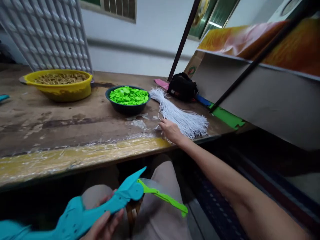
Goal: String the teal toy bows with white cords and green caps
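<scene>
My left hand (pixel 107 221) is wrapped round a long turquoise plastic part (pixel 82 213) with a jointed end, held over my lap. From its tip sticks out a lime green plastic arm (pixel 165 197), with a clear piece along it. My right hand (pixel 171 130) reaches to the table's front edge, its fingers pinched at the near side of a bundle of thin white strings (pixel 183 116). A strand seems to lie at the fingertips, though it is too fine to make out fully. The bundle is tied near its far end and fans out to the right.
On the brown table (pixel 75 123) stand a dark bowl (pixel 127 108) of bright green plastic pieces and a yellow basin (pixel 67 91) of small tan parts. A black bag (pixel 182 86) sits behind the strings. A dark pole (pixel 183 40) and a slanted cardboard panel (pixel 252 86) border the right side.
</scene>
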A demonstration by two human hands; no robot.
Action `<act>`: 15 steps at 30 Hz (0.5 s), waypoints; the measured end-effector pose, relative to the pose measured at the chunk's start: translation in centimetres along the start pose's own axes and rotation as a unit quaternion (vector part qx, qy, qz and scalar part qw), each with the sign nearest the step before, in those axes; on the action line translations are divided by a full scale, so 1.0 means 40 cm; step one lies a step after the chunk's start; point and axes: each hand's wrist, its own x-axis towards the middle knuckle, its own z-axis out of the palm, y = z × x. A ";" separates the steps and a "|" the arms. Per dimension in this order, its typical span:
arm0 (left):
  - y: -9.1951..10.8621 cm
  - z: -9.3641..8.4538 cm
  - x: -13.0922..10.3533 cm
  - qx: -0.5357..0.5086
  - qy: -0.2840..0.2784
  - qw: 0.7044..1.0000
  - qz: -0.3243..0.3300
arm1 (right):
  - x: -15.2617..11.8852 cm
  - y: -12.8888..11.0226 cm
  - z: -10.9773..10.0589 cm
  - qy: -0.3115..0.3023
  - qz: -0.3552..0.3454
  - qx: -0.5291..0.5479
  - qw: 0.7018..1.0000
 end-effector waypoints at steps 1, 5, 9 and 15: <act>-0.027 0.025 -0.007 -0.035 0.017 0.999 -0.019 | 0.025 -0.004 0.008 -0.021 -0.007 -0.007 1.000; -0.079 0.100 -0.017 -0.083 0.038 0.991 -0.101 | 0.088 0.000 0.035 -0.070 -0.007 -0.022 0.997; -0.086 0.113 -0.003 -0.096 0.045 0.986 -0.128 | 0.092 0.013 0.038 -0.060 -0.001 -0.004 0.998; -0.069 0.079 -0.033 -0.097 -0.032 0.988 -0.116 | 0.051 -0.004 0.011 0.039 0.002 0.107 0.993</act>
